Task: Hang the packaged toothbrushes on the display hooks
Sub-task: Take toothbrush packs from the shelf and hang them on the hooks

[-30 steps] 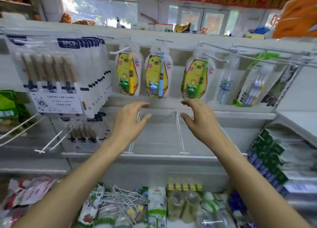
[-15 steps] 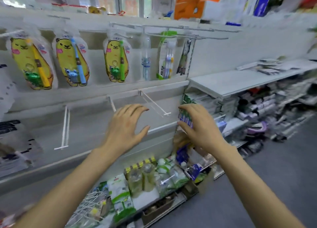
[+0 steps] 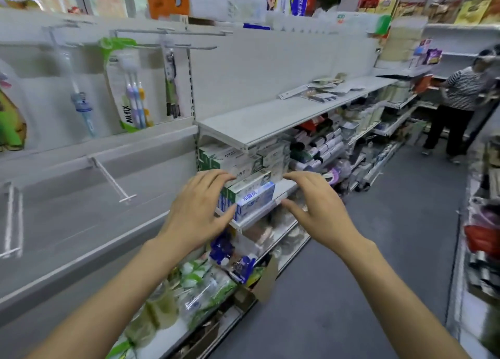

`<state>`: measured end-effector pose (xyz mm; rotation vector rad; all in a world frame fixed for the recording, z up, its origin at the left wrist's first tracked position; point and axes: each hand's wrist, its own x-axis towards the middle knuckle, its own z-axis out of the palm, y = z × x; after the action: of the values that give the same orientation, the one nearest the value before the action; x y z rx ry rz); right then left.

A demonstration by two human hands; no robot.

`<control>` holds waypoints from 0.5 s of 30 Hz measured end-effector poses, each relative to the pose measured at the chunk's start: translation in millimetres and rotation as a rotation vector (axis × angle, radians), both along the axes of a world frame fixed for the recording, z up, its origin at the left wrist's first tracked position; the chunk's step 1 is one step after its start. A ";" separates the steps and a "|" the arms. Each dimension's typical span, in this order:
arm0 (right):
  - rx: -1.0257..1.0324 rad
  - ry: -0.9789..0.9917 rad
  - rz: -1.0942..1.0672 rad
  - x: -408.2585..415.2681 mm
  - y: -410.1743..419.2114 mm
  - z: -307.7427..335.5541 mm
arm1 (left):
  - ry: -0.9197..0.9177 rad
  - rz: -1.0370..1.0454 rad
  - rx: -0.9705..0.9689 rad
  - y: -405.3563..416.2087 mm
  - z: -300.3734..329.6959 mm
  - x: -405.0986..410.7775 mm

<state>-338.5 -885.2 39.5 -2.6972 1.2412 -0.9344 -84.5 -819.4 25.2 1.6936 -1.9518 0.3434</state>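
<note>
Packaged toothbrushes hang on the upper hooks at left: a clear pack with a blue brush, a green-topped multi-brush pack and a dark slim pack. A bare display hook juts from the lower rail. My left hand and my right hand are held out in front of me, fingers spread and loosely bent, holding nothing. Both hover before a shelf of stacked toothpaste boxes. Loose toothbrush packs lie far off on the white shelf.
The bottom shelf holds bagged goods and a cardboard box. The grey aisle floor runs to the right. A person in a striped top stands at the far end. More shelving lines the right edge.
My view has swung right, from the yellow bear toothbrush packs to the toothpaste shelf and the aisle. Both hands stayed out in front, empty, the same distance apart.
</note>
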 end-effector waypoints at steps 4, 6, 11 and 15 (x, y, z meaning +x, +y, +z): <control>0.011 0.013 -0.002 -52.0 -49.6 -4.0 | 0.005 -0.027 -0.005 -57.0 -2.4 -51.8; 0.019 0.021 -0.004 -73.7 -75.2 -5.4 | 0.012 -0.035 0.002 -83.4 -1.9 -75.9; 0.040 0.036 0.010 -120.1 -131.1 -8.8 | 0.024 -0.060 0.015 -139.7 -0.2 -129.0; 0.064 0.026 0.012 -148.7 -171.9 -13.8 | 0.030 -0.073 0.038 -181.3 1.4 -159.7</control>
<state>-487.2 -1057.1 25.8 -2.6733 1.2359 -0.8459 -244.3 -1000.7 26.6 1.6367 -2.0047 0.2544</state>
